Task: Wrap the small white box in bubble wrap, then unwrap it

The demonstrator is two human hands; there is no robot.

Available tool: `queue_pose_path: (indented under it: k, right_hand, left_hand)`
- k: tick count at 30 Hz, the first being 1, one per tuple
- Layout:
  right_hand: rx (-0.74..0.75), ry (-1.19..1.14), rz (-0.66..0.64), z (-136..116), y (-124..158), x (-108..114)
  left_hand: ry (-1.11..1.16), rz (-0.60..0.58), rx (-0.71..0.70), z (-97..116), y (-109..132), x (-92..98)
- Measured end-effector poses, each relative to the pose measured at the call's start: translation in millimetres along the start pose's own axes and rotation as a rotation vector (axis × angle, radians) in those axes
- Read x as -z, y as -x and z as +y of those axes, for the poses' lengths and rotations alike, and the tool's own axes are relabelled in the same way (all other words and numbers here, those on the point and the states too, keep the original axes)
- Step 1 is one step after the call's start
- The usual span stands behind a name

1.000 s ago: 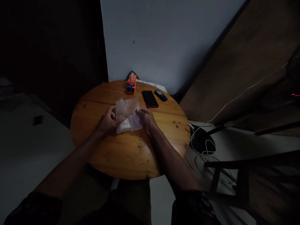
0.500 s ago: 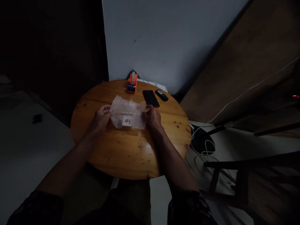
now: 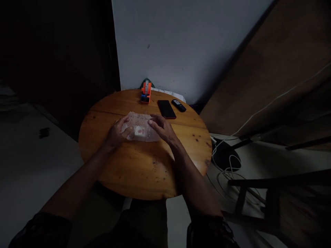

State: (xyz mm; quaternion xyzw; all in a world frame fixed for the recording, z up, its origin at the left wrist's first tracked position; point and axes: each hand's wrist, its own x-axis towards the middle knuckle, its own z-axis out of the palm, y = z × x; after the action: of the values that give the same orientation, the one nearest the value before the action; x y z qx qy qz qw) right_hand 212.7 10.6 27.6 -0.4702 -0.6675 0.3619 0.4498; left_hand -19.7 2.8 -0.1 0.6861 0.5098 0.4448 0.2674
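A sheet of clear bubble wrap (image 3: 139, 118) lies folded over a small white box (image 3: 140, 131) with a red print, which shows through the plastic. On the wrap's left end is my left hand (image 3: 117, 132), its thumb on top near the box and its fingers along the far side, gripping that end. My right hand (image 3: 162, 128) is over the right end of the wrap, thumb and fingers stretched out and apart. Whether its fingertips touch the plastic is hard to tell in the dim light.
The round wooden table (image 3: 134, 172) also holds an orange tape dispenser (image 3: 146, 92), a black phone (image 3: 167, 109) and a dark remote-like handset (image 3: 178, 105) near the wall. Pale cables (image 3: 230, 172) coil on the floor at right, beside a dark wooden stool (image 3: 258, 199).
The near part of the bubble wrap now covers less table and the far part is folded down over the box. My right hand has let go of the right edge and moved left over the wrap.
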Motion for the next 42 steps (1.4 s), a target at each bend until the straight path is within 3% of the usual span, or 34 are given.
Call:
queue_pose_path:
  k: [3,6,8,10,14,16,17,21,23,27,30,33,37,40,42]
  right_hand:
    - [-0.072,-0.199,-0.202,-10,5,7]
    - [-0.160,-0.390,-0.661,-23,13,14]
    - [-0.263,-0.381,-0.967,-29,17,11]
    - [-0.363,-0.309,-1.139,-31,20,3]
    - [-0.408,-0.236,-1.276,-31,20,-9]
    - [-0.341,-0.306,-1.207,-30,18,-7]
    - [-0.288,-0.353,-1.101,-29,17,-4]
    - [-0.043,-0.322,-0.448,-16,9,1]
    - [0.036,-0.157,-0.292,-7,7,-6]
    - [0.149,0.257,-0.306,1,8,-26]
    - [0.144,0.486,-0.344,-5,9,-24]
    - [0.039,0.555,-0.262,-10,7,1]
    - [-0.085,0.691,-0.049,-2,7,56]
    - [-0.214,0.848,-0.063,9,13,89]
    - [-0.141,0.781,-0.001,12,16,97]
  left_hand:
    - [0.078,0.031,0.115,0,0,1.8]
    - [0.221,0.115,0.144,3,0,6.5]
    - [0.302,0.133,0.151,8,-1,10.7]
    - [0.338,0.034,0.199,13,-1,15.4]
    - [0.310,-0.365,0.353,18,1,23.4]
    - [0.316,-0.376,0.371,18,3,25.8]
    - [0.327,-0.329,0.367,17,3,26.4]
    - [0.259,-0.104,0.250,13,4,24.0]
    - [0.159,-0.104,0.125,12,4,19.8]
    - [0.045,-0.338,-0.048,7,5,7.9]
    - [-0.045,-0.485,-0.082,1,7,0.2]
    - [-0.250,-0.528,-0.091,-7,8,-4.7]
    - [-0.441,-0.508,-0.153,-18,9,-8.2]
    - [-0.491,-0.511,-0.182,-22,9,-8.8]
    - [-0.506,-0.523,-0.182,-21,8,-8.5]
